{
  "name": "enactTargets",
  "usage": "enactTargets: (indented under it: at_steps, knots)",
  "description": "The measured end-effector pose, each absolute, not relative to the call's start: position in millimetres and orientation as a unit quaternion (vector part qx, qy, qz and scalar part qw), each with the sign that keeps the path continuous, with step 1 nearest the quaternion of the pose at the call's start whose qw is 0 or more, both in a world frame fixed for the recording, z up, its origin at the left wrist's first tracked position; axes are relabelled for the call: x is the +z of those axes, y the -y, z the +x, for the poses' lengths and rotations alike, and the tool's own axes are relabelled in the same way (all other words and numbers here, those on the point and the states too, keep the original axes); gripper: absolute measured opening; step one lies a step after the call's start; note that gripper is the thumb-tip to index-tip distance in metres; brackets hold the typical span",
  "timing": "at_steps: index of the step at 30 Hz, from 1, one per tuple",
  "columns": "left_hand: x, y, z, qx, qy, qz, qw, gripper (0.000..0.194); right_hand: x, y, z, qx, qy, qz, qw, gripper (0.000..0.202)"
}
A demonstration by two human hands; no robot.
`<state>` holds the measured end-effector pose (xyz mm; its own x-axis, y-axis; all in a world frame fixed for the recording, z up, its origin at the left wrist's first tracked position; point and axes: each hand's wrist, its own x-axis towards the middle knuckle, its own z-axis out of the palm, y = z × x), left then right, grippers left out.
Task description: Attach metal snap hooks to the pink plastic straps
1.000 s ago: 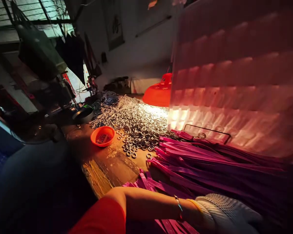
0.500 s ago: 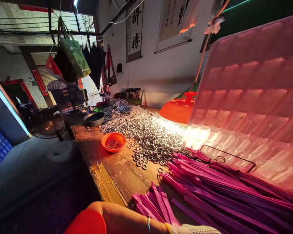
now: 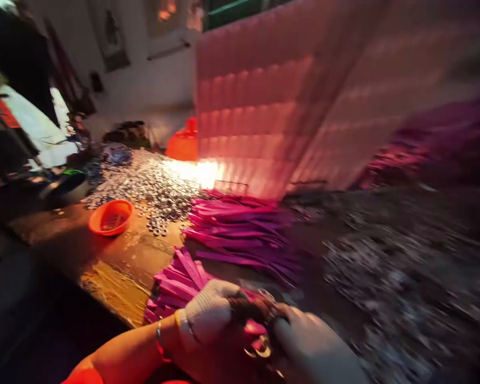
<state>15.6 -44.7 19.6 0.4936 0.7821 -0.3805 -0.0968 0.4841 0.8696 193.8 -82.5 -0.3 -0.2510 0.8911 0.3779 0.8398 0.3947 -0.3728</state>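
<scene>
Head view: nearer than the orange bowl [image 3: 111, 217] and to its right, the gloved left hand [image 3: 210, 310] and right hand [image 3: 314, 341] meet, clamped on a purple strap [image 3: 255, 328] with a metal ring [image 3: 263, 350]. Beyond the bowl, a scroll [image 3: 109, 37] carries writing too blurred to read; under it, the table [image 3: 130, 258] is scuffed.
</scene>
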Motion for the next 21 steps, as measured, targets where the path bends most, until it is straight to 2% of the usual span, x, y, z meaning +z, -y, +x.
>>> enactTargets:
  at_steps: [2,5,8,10,14,21]
  knots:
    - [29,42,14,0.291,-0.427,0.480,0.709,0.047,11,87,191,-0.015,0.807,-0.547,0.222,0.013]
    - [35,34,10,0.251,-0.421,0.614,0.619,0.049,24,85,183,0.007,0.793,-0.581,0.184,0.018]
    - [36,30,7,0.227,-0.414,0.684,0.556,0.049,26,86,177,0.035,0.782,-0.598,0.175,0.019]
    - [35,28,7,0.211,-0.409,0.694,0.554,0.048,21,88,176,-0.015,0.787,-0.591,0.178,0.017]
    - [25,26,8,0.197,-0.379,0.733,0.529,0.036,8,90,180,-0.105,0.810,-0.551,0.172,0.022]
    - [-10,28,4,0.175,-0.373,0.816,0.406,0.015,-11,85,180,-0.080,0.778,-0.601,0.167,0.023]
